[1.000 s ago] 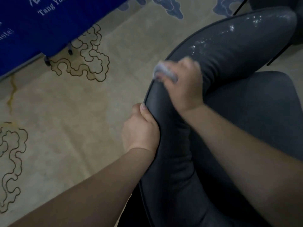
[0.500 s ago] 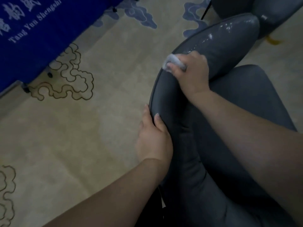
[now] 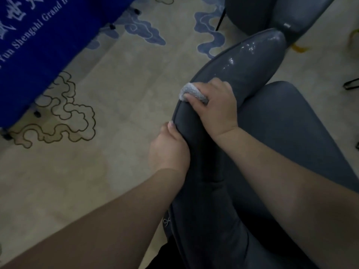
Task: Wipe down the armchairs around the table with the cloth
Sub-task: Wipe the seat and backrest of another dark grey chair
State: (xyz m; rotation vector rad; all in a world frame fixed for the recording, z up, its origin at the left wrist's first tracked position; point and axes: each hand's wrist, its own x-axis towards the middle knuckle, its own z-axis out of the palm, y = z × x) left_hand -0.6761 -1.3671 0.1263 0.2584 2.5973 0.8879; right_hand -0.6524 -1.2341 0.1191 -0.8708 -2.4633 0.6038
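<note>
A dark grey leather armchair [image 3: 252, 61] fills the right half of the view, its curved back rim running from bottom centre up to the top right. The far stretch of the rim shines wet. My right hand [image 3: 217, 105] grips a small bunched grey cloth [image 3: 191, 93] and presses it on the rim's outer edge. My left hand [image 3: 169, 150] holds the rim just below, thumb on top and fingers curled behind it.
A table draped in a blue cloth with white lettering [image 3: 38, 45] stands at the top left on castors. A second grey armchair [image 3: 262, 14] sits at the top right. Beige carpet with cloud patterns [image 3: 97, 162] covers the floor on the left.
My right hand with the cloth has slid along the rim toward my left hand. The view has tilted, bringing the second armchair into sight. My left hand keeps its hold.
</note>
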